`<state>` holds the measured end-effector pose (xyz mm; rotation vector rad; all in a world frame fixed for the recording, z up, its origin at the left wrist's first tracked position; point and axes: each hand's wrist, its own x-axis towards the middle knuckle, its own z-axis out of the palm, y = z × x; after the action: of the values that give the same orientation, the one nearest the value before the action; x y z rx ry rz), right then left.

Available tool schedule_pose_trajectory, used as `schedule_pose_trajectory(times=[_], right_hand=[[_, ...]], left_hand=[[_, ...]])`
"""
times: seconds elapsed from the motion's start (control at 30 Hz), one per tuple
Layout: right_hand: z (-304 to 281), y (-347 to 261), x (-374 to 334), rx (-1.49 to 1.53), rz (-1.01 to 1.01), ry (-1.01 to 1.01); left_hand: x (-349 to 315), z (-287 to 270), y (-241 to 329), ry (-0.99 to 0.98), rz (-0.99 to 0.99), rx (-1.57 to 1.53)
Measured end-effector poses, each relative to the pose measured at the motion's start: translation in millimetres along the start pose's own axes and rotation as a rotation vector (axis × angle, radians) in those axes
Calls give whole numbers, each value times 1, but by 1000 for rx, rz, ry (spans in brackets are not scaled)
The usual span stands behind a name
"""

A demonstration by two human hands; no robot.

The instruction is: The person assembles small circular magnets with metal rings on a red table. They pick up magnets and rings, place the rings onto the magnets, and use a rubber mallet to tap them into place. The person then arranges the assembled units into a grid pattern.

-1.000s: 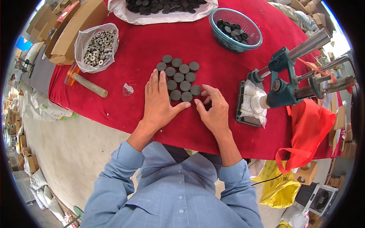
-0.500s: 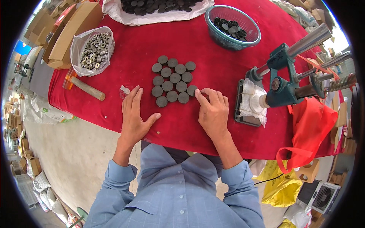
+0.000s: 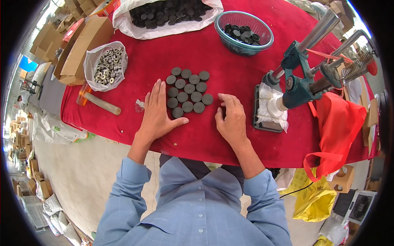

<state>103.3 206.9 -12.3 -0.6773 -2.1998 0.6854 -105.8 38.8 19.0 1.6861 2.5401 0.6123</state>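
Several round dark grey discs [image 3: 189,88] lie close together in rough rows on the red cloth of the table. My left hand [image 3: 156,111] lies along the left side of the group, its fingers stretched out beside the leftmost discs and its thumb pointing right below the front ones. It holds nothing. To the right of the group, my right hand [image 3: 232,119] hovers over or rests on the cloth, fingers loosely bent, thumb and forefinger apart, with nothing between them. A small gap separates it from the nearest disc.
A green hand press [image 3: 289,83] stands at the right beside a red bag [image 3: 338,125]. At the back are a white sack [image 3: 123,22] of black discs and a teal basin [image 3: 262,46]. Left are a bag of metal rings [image 3: 110,65], a hammer [image 3: 102,104] and a cardboard box [image 3: 92,37].
My left hand has moved right and up against the side of the discs. My right hand has let go of the rightmost disc and drawn away to the right. The view has shifted slightly.
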Motion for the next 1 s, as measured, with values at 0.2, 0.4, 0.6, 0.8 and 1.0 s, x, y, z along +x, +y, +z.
schedule_pose_trajectory(times=[0.2, 0.4, 0.6, 0.8, 1.0], right_hand=[[0, -2, 3, 84, 32, 10], [-1, -1, 6, 97, 63, 21], [-3, -2, 10, 105, 68, 6], [-1, 18, 7, 119, 72, 21], [4, 13, 3, 127, 38, 9]], left_hand=[[46, 10, -19, -42, 179, -76], [52, 17, -10, 19, 225, -149], [49, 13, -7, 106, 221, -187], [59, 40, -14, 163, 327, -163], [37, 29, -7, 193, 222, -61]])
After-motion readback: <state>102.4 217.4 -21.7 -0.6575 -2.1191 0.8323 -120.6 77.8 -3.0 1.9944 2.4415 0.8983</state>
